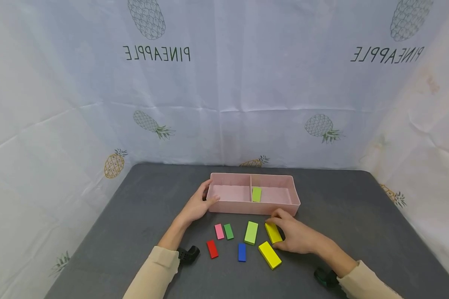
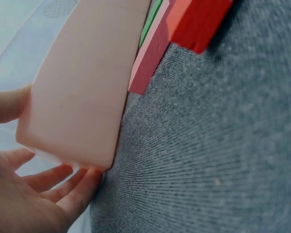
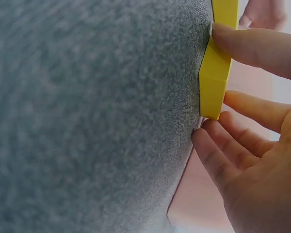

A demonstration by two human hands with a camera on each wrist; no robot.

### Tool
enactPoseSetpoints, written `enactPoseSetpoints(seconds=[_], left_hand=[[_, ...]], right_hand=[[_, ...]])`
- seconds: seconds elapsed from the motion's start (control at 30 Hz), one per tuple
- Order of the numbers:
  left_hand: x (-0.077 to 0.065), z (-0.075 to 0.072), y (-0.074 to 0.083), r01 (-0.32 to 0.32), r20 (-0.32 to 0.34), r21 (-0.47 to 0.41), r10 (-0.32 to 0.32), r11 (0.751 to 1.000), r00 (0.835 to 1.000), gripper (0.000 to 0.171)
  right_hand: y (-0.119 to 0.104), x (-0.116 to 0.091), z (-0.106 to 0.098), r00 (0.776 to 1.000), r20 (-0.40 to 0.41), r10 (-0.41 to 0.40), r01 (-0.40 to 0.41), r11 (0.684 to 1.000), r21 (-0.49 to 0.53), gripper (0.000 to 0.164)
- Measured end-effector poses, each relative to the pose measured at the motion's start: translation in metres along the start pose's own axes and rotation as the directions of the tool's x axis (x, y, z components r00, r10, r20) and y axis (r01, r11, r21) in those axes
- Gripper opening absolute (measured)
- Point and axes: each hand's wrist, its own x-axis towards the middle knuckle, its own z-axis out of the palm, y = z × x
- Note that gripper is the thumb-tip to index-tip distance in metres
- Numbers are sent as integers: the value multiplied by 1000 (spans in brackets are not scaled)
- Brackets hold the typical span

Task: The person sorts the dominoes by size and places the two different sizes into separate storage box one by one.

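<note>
1. The left hand (image 1: 198, 204), at lower centre-left of the frame, is part-curled, thumb and fingers spanning the left end of a pale pink, rectangular, two-compartment box (image 1: 232, 207).
2. The right hand (image 1: 297, 236), right of lower centre, pinches a bright yellow rectangular block (image 1: 273, 233) between thumb and index finger (its other fingers spread loosely). The block lies just below the box's right end.
3. A second yellow rectangular block (image 1: 270, 255) lies just below that one.
4. A lime-green rectangular block (image 1: 256, 194) sits in the right compartment, against the divider.
</note>
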Motion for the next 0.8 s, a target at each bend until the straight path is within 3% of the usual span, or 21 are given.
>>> enactPoseSetpoints(seconds=[0.43, 0.8], left_hand=[[-1, 2, 0, 12, -6, 12, -12, 1000, 1000, 74], [3, -1, 0, 4, 12, 14, -4, 1000, 1000, 74]], right_hand=[[-4, -2, -9, 996, -67, 53, -55, 998, -25, 60], [-14, -4, -22, 992, -102, 78, -74, 996, 39, 63]])
